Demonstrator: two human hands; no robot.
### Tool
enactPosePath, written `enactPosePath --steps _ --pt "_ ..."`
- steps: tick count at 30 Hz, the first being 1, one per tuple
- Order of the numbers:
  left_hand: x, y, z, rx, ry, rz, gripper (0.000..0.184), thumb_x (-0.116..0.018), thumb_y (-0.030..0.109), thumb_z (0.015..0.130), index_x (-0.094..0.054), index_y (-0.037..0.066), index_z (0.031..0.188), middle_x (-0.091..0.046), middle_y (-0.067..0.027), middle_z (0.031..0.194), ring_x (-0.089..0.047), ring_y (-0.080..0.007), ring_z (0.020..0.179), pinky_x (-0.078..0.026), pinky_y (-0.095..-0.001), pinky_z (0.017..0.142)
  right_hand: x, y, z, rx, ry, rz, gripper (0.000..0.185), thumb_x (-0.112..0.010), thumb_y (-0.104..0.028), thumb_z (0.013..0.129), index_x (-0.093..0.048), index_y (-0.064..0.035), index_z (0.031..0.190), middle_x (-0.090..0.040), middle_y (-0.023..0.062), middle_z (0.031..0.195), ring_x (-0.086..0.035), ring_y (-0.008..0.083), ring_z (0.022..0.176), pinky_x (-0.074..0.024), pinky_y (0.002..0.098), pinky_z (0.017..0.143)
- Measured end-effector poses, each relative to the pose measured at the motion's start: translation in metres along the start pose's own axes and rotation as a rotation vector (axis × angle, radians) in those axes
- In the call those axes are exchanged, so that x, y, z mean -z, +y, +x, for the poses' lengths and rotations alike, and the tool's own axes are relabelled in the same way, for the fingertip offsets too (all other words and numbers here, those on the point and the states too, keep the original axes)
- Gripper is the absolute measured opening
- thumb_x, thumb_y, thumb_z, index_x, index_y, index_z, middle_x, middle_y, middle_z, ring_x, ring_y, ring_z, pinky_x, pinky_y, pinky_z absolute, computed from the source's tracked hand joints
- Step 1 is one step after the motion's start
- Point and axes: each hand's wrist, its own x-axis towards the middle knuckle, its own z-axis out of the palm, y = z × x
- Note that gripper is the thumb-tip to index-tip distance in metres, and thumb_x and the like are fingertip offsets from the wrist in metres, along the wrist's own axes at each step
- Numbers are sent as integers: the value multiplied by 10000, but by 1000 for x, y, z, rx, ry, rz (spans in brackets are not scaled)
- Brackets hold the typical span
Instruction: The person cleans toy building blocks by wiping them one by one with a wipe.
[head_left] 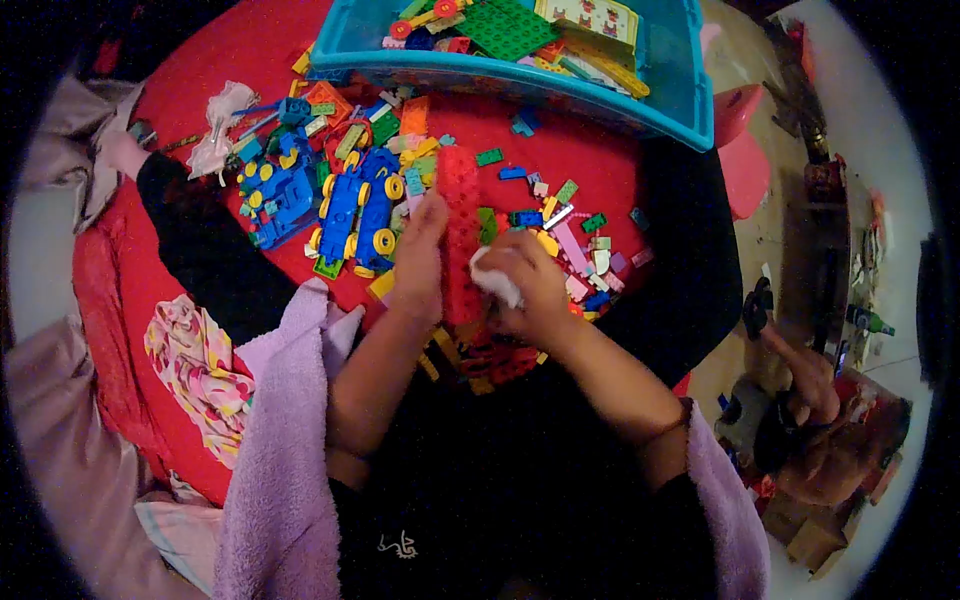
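Note:
A long red studded toy piece (460, 235) stands lengthwise between my hands in the head view. My left hand (420, 255) grips it along its left side. On its right side, my right hand (530, 285) is closed on a white cloth (497, 278), which is close against or touching the red piece. Blue toy vehicle bases with yellow wheels (345, 212) lie left of my left hand. Small mixed bricks (570, 240) are scattered beyond my right hand. Darker red pieces (500, 360) lie below the hands, partly hidden.
A blue bin (690, 90) holding bricks and a green plate stands at the top. My legs spread to both sides on the red cloth (560, 165). A patterned cloth (195, 370) lies left. Another person (800, 400) is at the far right.

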Motion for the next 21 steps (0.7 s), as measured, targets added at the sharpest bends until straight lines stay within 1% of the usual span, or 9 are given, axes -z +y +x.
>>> enactPosePath --steps 2,4,7,8,9,10,16,18,21 --pt "-17 -5 -13 16 90 196 381 -435 255 922 -428 37 1234 -552 -51 1064 -532 -116 931 -430 -263 816 4 1 8 -12 51 -37 393 -602 73 535 -559 -55 905 -514 129 933 -547 301 821 -464 347 695" --pt "-16 -16 -15 66 85 164 380 -441 243 920 -427 34 1238 -538 -54 1099 -517 -119 964 -418 -264 839 11 -1 15 -16 139 -67 343 -519 104 561 -554 -18 879 -513 144 889 -542 312 800 -454 346 688" --pt "-23 -18 -26 76 -14 168 373 -451 209 918 -425 23 1241 -504 -65 1122 -480 -131 1004 -387 -260 866 16 5 21 -30 236 -136 335 -494 107 560 -553 -14 867 -510 149 886 -539 312 786 -450 340 698" --pt "-17 -28 -25 -94 -66 367 371 -452 202 917 -427 14 1237 -493 -68 1102 -470 -133 1000 -376 -256 866 19 9 23 -47 258 -146 354 -522 65 560 -555 -51 892 -513 158 890 -543 347 824 -468 384 718" --pt "-15 -31 -25 -266 -119 566 369 -453 194 916 -429 6 1232 -481 -71 1083 -459 -135 997 -365 -251 867 21 10 25 -44 260 -143 354 -522 65 560 -555 -51 892 -513 158 890 -543 347 824 -468 384 718" --pt "-14 -32 -25 -336 -140 689 360 -462 176 909 -437 -7 1219 -467 -74 1036 -451 -143 979 -354 -246 861 24 9 27 -46 305 -146 340 -495 88 560 -552 -33 873 -513 157 874 -540 333 807 -457 361 717" --pt "-14 -33 -26 -280 -186 621 351 -469 169 904 -451 -12 1204 -481 -73 1030 -461 -150 974 -359 -259 863 27 12 27 -12 393 -247 361 -458 110 538 -549 -19 863 -530 165 879 -542 331 830 -445 345 735" --pt "-13 -33 -25 -265 -162 602 349 -470 170 904 -454 -10 1202 -485 -75 1038 -463 -151 981 -358 -259 869 27 8 25 -1 301 -222 364 -468 102 528 -546 -17 863 -536 168 883 -542 335 847 -445 350 744" --pt "-12 -30 -25 -212 -145 560 344 -469 173 904 -460 -7 1197 -491 -77 1061 -466 -151 1000 -355 -260 883 25 10 24 -7 284 -183 356 -477 92 529 -544 -17 861 -539 167 881 -541 334 843 -445 355 742"
